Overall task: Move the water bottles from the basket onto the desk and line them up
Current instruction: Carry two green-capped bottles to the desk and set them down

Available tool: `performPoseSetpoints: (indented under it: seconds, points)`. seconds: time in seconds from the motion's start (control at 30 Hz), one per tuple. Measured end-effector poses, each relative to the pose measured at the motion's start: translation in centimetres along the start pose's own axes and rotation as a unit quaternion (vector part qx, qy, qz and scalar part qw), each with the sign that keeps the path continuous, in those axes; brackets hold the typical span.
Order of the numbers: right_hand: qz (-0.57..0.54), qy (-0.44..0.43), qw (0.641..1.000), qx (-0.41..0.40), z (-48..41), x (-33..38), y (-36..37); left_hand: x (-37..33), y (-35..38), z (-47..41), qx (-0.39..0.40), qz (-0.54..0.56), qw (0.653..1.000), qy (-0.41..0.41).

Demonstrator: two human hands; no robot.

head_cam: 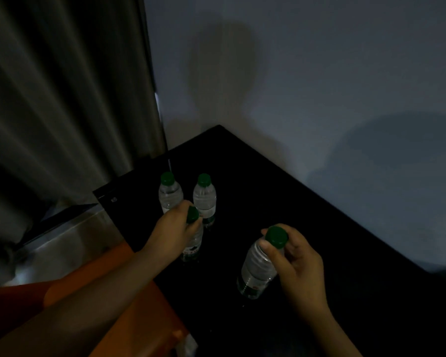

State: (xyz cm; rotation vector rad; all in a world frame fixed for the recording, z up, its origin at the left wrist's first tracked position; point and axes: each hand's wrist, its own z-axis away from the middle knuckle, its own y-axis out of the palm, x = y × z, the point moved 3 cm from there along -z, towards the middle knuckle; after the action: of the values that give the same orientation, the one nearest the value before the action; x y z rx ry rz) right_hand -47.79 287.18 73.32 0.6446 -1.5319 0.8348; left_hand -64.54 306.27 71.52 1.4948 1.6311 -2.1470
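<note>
Head: bottle (256,268) in right hand (301,265).

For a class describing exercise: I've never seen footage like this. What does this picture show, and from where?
There is no machine here: a camera worn on a person's head looks down at their two bare hands. On the dark desk two green-capped water bottles stand upright, the far-left bottle and the far-right bottle. The left hand grips a third bottle near its cap. The right hand holds a fourth bottle, tilted, just under its cap. An orange object sits at lower left.
</note>
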Motion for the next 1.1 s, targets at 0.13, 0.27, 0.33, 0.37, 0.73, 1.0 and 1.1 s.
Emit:
performPoseSetpoints:
  seconds: [0.13,0.27,0.33,0.37,0.73,1.0,1.1]
  points:
    - [-0.012,0.015,1.000,-0.013,0.2,-0.1,0.3,0.5,0.3,-1.2,0.002,0.021,1.000,-0.011]
    - [0.015,0.028,0.999,-0.011,-0.1,-0.4,0.4,0.4,0.6,-1.9,0.009,0.024,1.000,0.006]
    - [0.029,0.027,0.999,-0.013,-0.3,-0.7,0.5,0.4,0.6,-2.0,0.014,0.020,1.000,0.012]
    - [0.034,0.024,0.999,-0.013,-0.3,-0.8,0.6,0.4,0.5,-2.1,0.012,0.018,1.000,0.015]
    - [0.055,0.033,0.998,-0.011,-3.9,-2.7,2.3,-0.4,1.0,-1.1,0.001,0.007,1.000,0.026]
    - [0.092,0.030,0.994,-0.044,-7.9,-4.1,4.3,-0.6,1.4,-1.4,-0.002,-0.022,1.000,0.019]
    - [0.099,0.031,0.994,-0.041,-8.7,-4.7,4.9,-0.5,1.5,-1.3,-0.001,-0.021,1.000,0.016]
